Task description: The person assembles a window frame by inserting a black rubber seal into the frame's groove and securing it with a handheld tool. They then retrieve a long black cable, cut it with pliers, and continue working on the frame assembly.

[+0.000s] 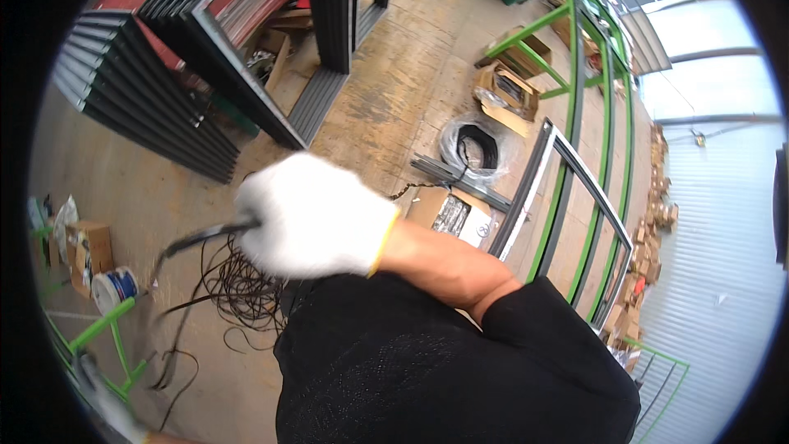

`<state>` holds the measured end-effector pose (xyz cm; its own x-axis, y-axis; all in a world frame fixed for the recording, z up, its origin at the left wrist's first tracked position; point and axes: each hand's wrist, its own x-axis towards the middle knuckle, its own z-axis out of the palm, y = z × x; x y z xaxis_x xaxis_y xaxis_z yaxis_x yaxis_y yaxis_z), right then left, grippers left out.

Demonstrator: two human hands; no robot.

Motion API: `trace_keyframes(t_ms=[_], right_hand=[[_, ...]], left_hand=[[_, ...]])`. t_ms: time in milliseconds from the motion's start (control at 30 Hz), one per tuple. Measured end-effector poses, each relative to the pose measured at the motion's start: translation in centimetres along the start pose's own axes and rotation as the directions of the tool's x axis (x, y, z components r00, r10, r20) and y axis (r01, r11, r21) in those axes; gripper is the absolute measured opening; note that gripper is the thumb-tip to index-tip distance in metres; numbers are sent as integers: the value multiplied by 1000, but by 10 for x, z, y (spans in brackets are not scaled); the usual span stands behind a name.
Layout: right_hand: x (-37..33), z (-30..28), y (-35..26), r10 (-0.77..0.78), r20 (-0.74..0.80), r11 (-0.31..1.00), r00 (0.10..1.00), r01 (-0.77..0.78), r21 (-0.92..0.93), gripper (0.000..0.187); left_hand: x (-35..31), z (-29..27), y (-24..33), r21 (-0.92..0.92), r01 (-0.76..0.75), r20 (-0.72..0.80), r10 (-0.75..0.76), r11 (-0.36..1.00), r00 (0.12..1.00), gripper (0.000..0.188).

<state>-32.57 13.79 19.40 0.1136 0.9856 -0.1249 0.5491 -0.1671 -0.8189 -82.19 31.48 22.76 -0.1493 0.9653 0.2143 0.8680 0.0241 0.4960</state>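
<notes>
My right hand point(308, 218), in a white glove with a yellow cuff, reaches across the middle of the view. Its fingers are closed around a long black flexible strip point(193, 240), likely rubber, which runs out to the left and bends downward, partly blurred. Beneath the hand a loose tangle of the same dark strip point(246, 284) lies on the floor, with strands trailing off below. At the lower left edge my left hand point(111, 403), gloved too, is smeared and close to a green metal frame point(123, 341); its grip does not show clearly.
Dark window-like frames point(246, 74) and stacked profiles point(148, 99) stand at upper left. To the right, a green rack point(567, 222) carries a light-edged frame point(588, 173). A wrapped black coil point(477, 148), an open carton point(452, 214) and a white bucket point(113, 288) sit on the floor.
</notes>
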Motion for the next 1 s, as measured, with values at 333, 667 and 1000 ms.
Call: trace_keyframes(t_ms=[333, 667, 1000], right_hand=[[21, 59, -5, 282, 67, 958, 957, -277, -78, 31], [23, 47, 32, 121, 80, 990, 989, -127, 68, 30], [12, 62, 47, -56, 152, 922, 987, -7, 387, 33]], left_hand=[[-174, 213, 178, -746, 270, 620, 486, 609, 616, 54], [-124, 161, 254, -476, -371, 689, 600, 797, 405, 25], [-110, 156, 260, -356, -119, 851, 374, 927, 369, 22]])
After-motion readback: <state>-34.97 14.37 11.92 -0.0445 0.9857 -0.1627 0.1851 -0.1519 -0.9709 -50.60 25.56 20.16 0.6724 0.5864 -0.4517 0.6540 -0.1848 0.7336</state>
